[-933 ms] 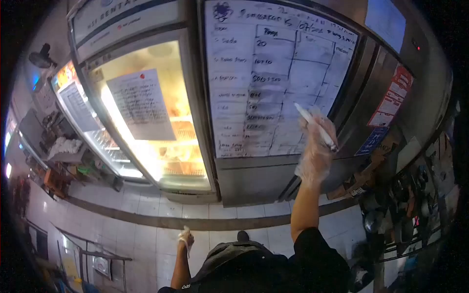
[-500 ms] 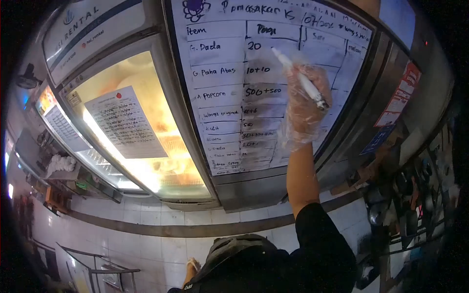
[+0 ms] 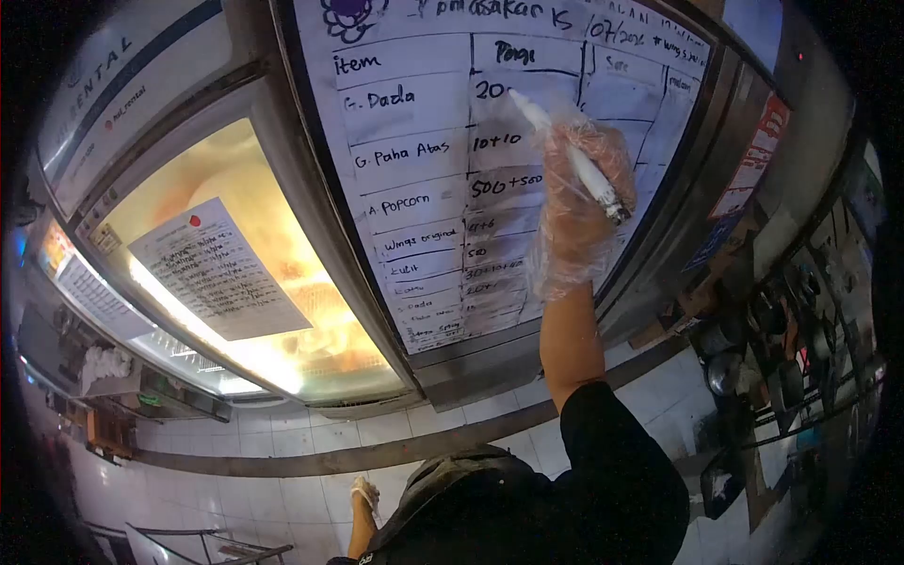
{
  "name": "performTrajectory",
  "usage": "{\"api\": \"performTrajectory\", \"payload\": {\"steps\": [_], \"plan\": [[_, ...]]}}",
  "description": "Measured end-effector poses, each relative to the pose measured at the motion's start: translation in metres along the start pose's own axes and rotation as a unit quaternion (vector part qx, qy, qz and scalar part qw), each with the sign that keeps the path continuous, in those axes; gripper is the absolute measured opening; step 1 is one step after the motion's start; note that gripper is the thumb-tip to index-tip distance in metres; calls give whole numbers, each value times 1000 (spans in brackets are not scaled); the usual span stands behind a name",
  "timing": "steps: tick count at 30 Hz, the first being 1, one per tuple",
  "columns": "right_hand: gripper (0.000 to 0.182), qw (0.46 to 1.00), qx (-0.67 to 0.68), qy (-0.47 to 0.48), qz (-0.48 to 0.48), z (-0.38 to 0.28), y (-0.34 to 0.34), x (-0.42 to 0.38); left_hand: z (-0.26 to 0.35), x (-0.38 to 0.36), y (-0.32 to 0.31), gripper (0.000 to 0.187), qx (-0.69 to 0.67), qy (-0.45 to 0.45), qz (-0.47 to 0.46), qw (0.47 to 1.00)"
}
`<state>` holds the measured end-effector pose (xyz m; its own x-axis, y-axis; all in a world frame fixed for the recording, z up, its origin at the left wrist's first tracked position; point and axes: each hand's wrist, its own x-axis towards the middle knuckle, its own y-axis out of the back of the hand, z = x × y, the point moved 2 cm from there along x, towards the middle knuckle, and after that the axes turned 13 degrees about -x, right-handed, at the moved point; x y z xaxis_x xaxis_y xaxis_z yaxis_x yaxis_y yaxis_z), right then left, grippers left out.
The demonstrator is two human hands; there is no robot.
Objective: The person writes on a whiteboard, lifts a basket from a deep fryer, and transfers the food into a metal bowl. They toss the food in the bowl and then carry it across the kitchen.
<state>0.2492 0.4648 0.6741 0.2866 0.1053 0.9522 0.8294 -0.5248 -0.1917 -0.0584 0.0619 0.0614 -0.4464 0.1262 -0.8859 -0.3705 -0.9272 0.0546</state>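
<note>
My right hand, in a clear plastic glove, is closed around a white marker. The marker slants, its tip against or very near the whiteboard just right of the handwritten "20" in the "G. Dada" row. Handwritten rows and columns cover this board, with item names on the left and black numbers beside them. Low in the view, my left hand, also gloved, hangs by my side with its fingers curled. Whether it holds anything is too small to make out. My cap and black sleeve hide part of the floor.
Left of the board stands a lit glass-door cabinet with a written paper sheet on its door. Pots and pans fill a rack on the right. A metal frame stands on the tiled floor at the lower left.
The marker tip has moved left, closer to the "20". My left hand shows more fully beside my cap. The camera view has shifted slightly.
</note>
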Motion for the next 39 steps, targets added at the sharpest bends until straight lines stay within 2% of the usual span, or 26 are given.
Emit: {"api": "performTrajectory", "payload": {"steps": [3,5,7,10,14,18,21,22,23,24,28,30,31,32,33,34,36,37,38,39], "plan": [[10,1000,16,-1,14,1,-4,-2,-7,-7,-3,32,17,26,34,999],[10,999,36,-10,30,4,-5,-1,-35,36,13,31,22,39,23,999],[15,1000,-7,14,2,7,-4,0,-48,51,20,29,27,54,13,998],[15,1000,-2,-7,-14,8,-3,-5,-49,51,18,29,-18,26,-132,991],[15,998,16,-45,-37,14,-1,-5,-44,45,11,29,-80,-17,-321,944],[15,994,29,-89,-62,18,-9,-9,-42,40,14,29,-134,-54,-493,858],[14,989,44,-118,-80,25,-4,-8,-38,33,10,29,-176,-83,-610,768],[14,987,48,-128,-86,23,-1,-11,-36,33,5,29,-176,-83,-610,768],[14,985,52,-138,-92,26,-3,-11,-38,47,2,28,-79,-20,-331,940],[14,983,55,-149,-97,25,-2,-13,-38,54,10,27,28,44,-11,999],[14,972,69,-189,-118,29,-8,-14,-35,50,8,25,28,69,3,997],[14,966,77,-209,-129,32,-10,-14,-22,6,-5,23,59,17,5,998],[13,963,82,-218,-134,30,-8,-17,-32,31,6,23,59,17,5,998],[13,960,86,-227,-139,29,-4,-19,-37,44,3,23,-68,-21,-352,933],[13,956,91,-237,-145,31,2,-20,-39,49,6,22,-185,-56,-656,729],[13,953,96,-246,-151,32,2,-21,-39,48,5,22,-185,-56,-656,729],[13,945,105,-266,-162,35,-4,-20,-39,49,3,22,-102,-2,-421,901],[13,940,109,-276,-167,35,-9,-21,-39,48,4,22,-57,25,-287,956],[13,936,114,-286,-172,36,-9,-21,-37,43,5,22,-10,50,-146,988],[13,931,120,-295,-177,35,-9,-23,-35,38,6,22,36,74,-3,997]]}}
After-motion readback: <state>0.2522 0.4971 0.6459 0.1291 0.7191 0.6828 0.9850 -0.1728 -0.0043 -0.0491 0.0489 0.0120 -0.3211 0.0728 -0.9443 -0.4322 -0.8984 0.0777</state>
